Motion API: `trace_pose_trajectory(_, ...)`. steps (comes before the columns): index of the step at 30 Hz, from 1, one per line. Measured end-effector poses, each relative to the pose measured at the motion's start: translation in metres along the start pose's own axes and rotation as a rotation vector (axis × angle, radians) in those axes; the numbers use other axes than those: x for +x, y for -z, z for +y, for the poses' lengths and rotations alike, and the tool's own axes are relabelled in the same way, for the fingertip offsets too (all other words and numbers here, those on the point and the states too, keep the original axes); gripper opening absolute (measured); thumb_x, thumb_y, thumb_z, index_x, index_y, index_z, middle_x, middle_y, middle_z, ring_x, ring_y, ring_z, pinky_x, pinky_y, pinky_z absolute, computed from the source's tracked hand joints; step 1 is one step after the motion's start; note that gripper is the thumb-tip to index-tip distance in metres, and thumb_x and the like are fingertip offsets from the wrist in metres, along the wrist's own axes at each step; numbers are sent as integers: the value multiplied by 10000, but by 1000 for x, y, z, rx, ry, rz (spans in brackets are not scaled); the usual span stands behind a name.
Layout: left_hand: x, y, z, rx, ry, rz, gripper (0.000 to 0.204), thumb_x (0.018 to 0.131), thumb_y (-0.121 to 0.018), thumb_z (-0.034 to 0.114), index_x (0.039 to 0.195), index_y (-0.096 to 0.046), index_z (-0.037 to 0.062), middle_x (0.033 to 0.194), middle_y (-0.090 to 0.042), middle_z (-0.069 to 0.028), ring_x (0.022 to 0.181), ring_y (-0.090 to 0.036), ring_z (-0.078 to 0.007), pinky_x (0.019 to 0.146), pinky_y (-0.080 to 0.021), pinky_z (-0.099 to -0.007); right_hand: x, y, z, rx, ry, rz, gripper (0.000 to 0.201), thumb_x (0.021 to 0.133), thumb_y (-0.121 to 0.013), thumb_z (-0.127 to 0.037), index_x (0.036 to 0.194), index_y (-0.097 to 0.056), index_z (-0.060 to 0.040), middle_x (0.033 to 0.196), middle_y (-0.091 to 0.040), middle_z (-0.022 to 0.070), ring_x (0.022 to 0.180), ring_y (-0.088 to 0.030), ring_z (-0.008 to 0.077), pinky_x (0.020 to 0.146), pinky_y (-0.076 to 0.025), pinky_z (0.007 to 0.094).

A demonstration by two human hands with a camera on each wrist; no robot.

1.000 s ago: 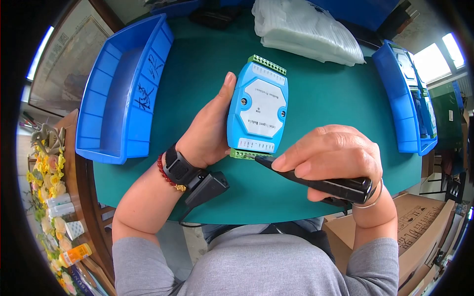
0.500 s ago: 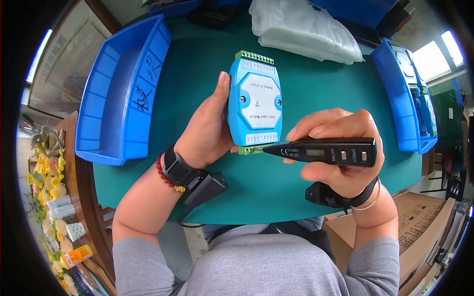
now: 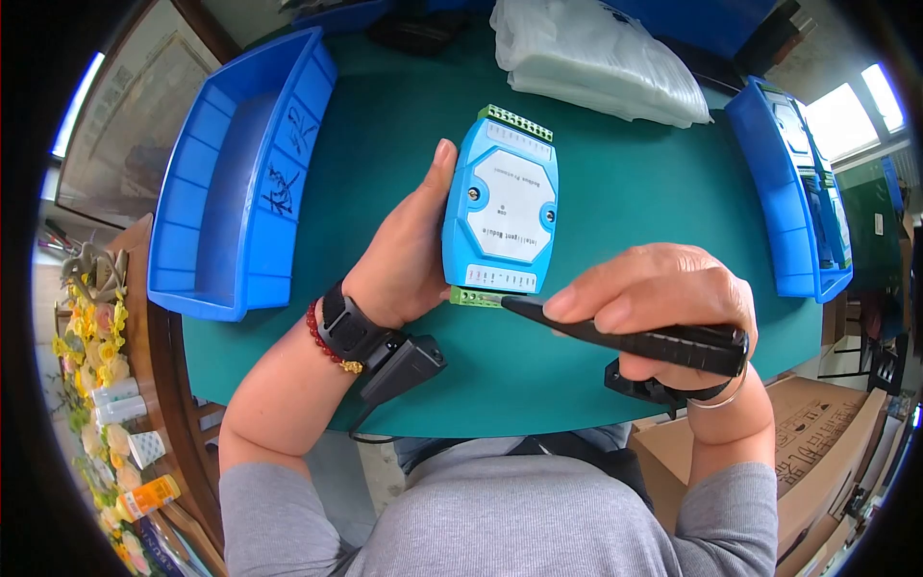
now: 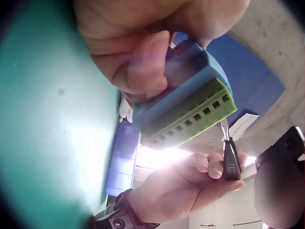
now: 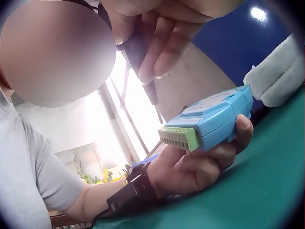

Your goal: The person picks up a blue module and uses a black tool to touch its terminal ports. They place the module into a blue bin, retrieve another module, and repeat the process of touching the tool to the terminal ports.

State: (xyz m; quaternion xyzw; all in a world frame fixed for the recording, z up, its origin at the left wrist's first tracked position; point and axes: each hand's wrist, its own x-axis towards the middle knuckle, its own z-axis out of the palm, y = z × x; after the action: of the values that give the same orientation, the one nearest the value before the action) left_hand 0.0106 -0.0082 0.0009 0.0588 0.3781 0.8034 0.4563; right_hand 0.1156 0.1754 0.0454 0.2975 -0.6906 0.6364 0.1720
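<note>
My left hand (image 3: 399, 245) holds a blue electronic module (image 3: 502, 204) with a white label from its left side, thumb along the edge and fingers underneath. Green screw terminal blocks sit at both of its ends. My right hand (image 3: 673, 288) grips a black voltage tester screwdriver (image 3: 663, 348), thumb and fingers around its body. Its slim metal tip is right at the near green terminal block (image 3: 474, 298). In the left wrist view, the tester's blade (image 4: 225, 129) meets the upper side of the terminal block (image 4: 200, 114) near one end.
A blue bin (image 3: 216, 192) stands at the left of the green table mat (image 3: 385, 115). Another blue bin (image 3: 784, 221) with similar modules is at the right. A stack of white foam bags (image 3: 596, 67) lies at the back. A cardboard box (image 3: 798, 433) sits below the table's right side.
The module swung slightly left, then back. My right hand rolled the tester display-up half a second ago and has rolled it back, its ribbed side now showing.
</note>
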Motion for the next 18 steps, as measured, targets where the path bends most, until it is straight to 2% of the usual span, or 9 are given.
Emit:
trace_pose_trajectory(5,0,-5,0,88,6,43,689,957,-287,605,1370,-409,66,1253,-565,-136,1088,-603,-253,910,-523,-393,1,0,-1,-55,41,-72,289,733,-762,-60,965,-601,4,892,-687,161,801,-698,298,665,-573,341)
trace_pose_trajectory(8,0,0,1,-15,19,-48,610,993,-274,527,1332,-441,47,1230,-575,-121,1092,-601,-223,907,-527,-371,6,2,0,-91,95,-130,291,729,-762,-59,961,-596,2,882,-682,153,785,-698,294,639,-572,336)
trace_pose_trajectory(12,-1,-1,1,38,24,-36,626,986,-282,544,1329,-444,46,1229,-574,-122,1084,-605,-218,897,-531,-368,8,4,1,-107,134,-185,284,727,-763,-58,943,-589,3,865,-676,148,777,-698,293,613,-571,329)
trace_pose_trajectory(15,-1,-2,0,96,15,-24,634,983,-283,553,1329,-443,46,1228,-575,-123,1080,-607,-214,885,-534,-360,7,3,0,-143,131,-163,302,713,-783,-76,928,-584,0,860,-679,149,781,-701,289,621,-571,325)
trace_pose_trajectory(18,0,-3,-1,129,-1,3,638,982,-280,556,1329,-443,46,1222,-578,-122,1072,-610,-212,862,-542,-345,-2,-8,2,-85,10,30,350,687,-816,-109,921,-579,-1,862,-686,155,793,-704,281,644,-571,321)
